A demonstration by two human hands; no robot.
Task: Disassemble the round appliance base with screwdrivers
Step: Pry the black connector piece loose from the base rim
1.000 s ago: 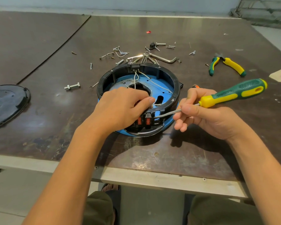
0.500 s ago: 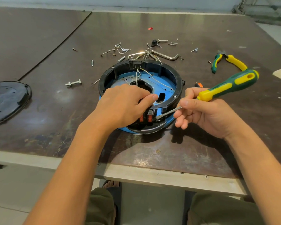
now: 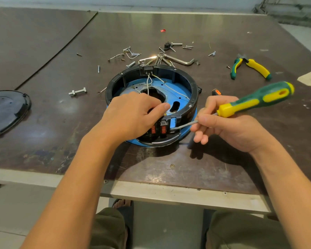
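While left fingers (image 3: 158, 109) clutch the round plastic base (image 3: 192, 90), right fingers (image 3: 205, 121) pinch the steel-shafted screwdriver (image 3: 255, 99).

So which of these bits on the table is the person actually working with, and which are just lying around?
In use:
round base, gripped by the left hand
screwdriver, held in the right hand, tip beside the red switches

Lying about:
pliers
hex key
loose screws
bolt
black cover
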